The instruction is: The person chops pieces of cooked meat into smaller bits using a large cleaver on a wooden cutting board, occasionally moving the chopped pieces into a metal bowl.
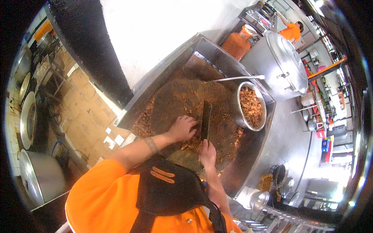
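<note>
My right hand (208,153) is wrapped round the handle of a cleaver (206,119), its broad dark blade pointing away from me over a large round chopping block (171,101). Just left of the blade, my left hand (183,128) rests low on the block with its fingers curled in; what lies under them is hidden. Small brown chopped pieces, apparently meat (185,146), are scattered beside that hand. To the right, a round metal pot (237,112) full of chopped brown pieces stands inside the metal-walled tray around the block.
The tray's high metal wall (244,70) surrounds the block. A thin metal handle (241,78) reaches across near the pot. Beyond stand a big lidded stockpot (285,64) and an orange gas cylinder (236,44). Another person in orange (291,32) is far back. Flattened cardboard (87,112) covers floor at left.
</note>
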Demonstrator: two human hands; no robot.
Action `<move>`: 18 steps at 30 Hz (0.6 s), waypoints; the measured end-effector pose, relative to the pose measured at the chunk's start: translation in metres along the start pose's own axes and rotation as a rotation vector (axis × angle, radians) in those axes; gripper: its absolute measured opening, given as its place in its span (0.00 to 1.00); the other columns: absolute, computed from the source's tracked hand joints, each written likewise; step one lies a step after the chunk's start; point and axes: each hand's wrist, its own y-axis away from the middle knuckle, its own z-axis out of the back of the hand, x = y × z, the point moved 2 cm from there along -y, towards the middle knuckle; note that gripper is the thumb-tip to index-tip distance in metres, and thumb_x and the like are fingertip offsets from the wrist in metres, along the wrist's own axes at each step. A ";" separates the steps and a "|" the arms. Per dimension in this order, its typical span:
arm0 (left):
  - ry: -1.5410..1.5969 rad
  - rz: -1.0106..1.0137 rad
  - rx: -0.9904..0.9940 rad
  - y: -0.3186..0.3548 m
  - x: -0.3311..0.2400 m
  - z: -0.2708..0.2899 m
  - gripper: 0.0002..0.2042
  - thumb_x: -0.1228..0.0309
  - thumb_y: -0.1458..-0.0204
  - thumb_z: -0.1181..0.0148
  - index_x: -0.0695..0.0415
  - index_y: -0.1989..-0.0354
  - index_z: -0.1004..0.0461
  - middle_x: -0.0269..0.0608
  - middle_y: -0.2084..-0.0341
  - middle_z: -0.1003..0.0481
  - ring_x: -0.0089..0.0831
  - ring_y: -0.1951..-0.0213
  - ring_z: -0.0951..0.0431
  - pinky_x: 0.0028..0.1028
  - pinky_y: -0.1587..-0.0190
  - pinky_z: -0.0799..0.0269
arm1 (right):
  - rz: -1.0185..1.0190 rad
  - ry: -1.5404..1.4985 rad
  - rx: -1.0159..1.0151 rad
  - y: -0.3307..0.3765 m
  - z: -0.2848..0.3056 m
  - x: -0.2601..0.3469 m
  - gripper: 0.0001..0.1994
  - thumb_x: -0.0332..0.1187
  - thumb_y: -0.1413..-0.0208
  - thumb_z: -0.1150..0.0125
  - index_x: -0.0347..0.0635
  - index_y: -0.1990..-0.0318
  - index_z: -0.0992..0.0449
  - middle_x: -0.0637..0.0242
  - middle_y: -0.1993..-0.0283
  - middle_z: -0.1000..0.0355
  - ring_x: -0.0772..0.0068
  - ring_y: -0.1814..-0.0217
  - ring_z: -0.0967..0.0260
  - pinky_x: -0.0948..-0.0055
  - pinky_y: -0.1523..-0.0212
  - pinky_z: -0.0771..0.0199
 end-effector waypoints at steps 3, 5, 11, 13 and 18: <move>0.040 0.027 0.032 0.002 0.000 0.001 0.20 0.59 0.42 0.42 0.58 0.45 0.24 0.47 0.44 0.27 0.48 0.39 0.32 0.49 0.36 0.40 | 0.045 -0.009 -0.019 0.009 0.014 0.029 0.25 0.50 0.28 0.55 0.36 0.68 0.31 0.64 0.82 0.35 0.68 0.86 0.35 0.62 0.81 0.33; 0.046 0.001 -0.035 0.006 0.002 0.001 0.19 0.60 0.42 0.42 0.57 0.46 0.23 0.46 0.43 0.27 0.47 0.39 0.32 0.49 0.36 0.40 | 0.162 0.021 -0.069 0.023 0.026 0.062 0.25 0.51 0.28 0.55 0.36 0.68 0.31 0.64 0.82 0.35 0.68 0.86 0.34 0.63 0.81 0.33; -0.006 -0.093 -0.095 0.004 0.004 -0.007 0.16 0.62 0.43 0.41 0.55 0.50 0.20 0.42 0.44 0.25 0.46 0.40 0.31 0.50 0.37 0.40 | 0.020 0.110 0.001 0.002 -0.005 -0.013 0.26 0.52 0.28 0.55 0.37 0.69 0.31 0.66 0.83 0.35 0.70 0.86 0.34 0.67 0.83 0.35; 0.025 -0.092 -0.072 0.003 0.009 -0.010 0.15 0.62 0.43 0.41 0.54 0.51 0.20 0.41 0.46 0.23 0.46 0.41 0.30 0.50 0.37 0.40 | 0.008 0.071 0.011 -0.002 0.000 -0.013 0.26 0.51 0.28 0.55 0.36 0.69 0.31 0.66 0.83 0.35 0.71 0.86 0.34 0.68 0.83 0.36; 0.146 -0.105 -0.160 0.009 0.018 -0.014 0.15 0.62 0.44 0.40 0.54 0.52 0.20 0.39 0.49 0.22 0.45 0.43 0.29 0.49 0.39 0.38 | 0.078 -0.078 0.000 0.021 0.026 0.059 0.25 0.50 0.27 0.55 0.35 0.69 0.31 0.66 0.83 0.36 0.70 0.86 0.35 0.67 0.83 0.37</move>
